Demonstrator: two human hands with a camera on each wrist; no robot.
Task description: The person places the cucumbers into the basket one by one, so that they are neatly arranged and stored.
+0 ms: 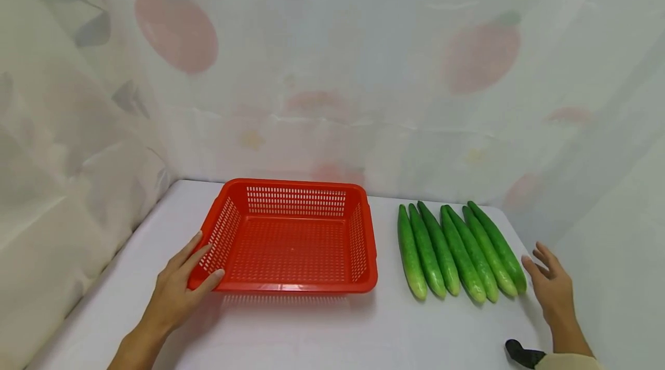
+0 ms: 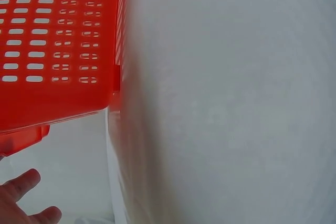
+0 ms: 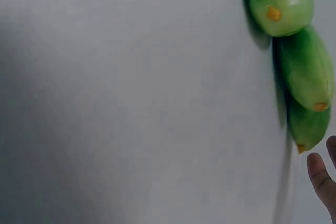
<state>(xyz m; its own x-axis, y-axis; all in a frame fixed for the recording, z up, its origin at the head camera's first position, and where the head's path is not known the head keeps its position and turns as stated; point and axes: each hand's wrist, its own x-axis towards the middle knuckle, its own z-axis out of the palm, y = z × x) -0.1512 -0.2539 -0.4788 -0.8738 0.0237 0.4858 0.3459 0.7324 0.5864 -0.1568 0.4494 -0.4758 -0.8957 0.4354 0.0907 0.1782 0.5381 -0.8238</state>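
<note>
An empty red plastic basket (image 1: 291, 287) with slotted walls stands on the white table, left of centre. My left hand (image 1: 176, 289) is at its front left corner, fingers stretched along the left rim and thumb by the front rim. In the left wrist view two fingertips (image 2: 27, 178) show close to the basket (image 2: 58, 95). Several green cucumbers (image 1: 459, 251) lie side by side to the right of the basket, their paler ends towards me. Just right of the outermost cucumber (image 1: 499, 246), my right hand (image 1: 553, 283) hovers with loosely bent fingers and nothing in it.
The white-covered table (image 1: 291, 335) meets a pale printed curtain (image 1: 322, 70) along its back edge, with more curtain at both sides. A dark, rounded object (image 1: 522, 354) sits by the right sleeve (image 1: 568, 362) near the front right.
</note>
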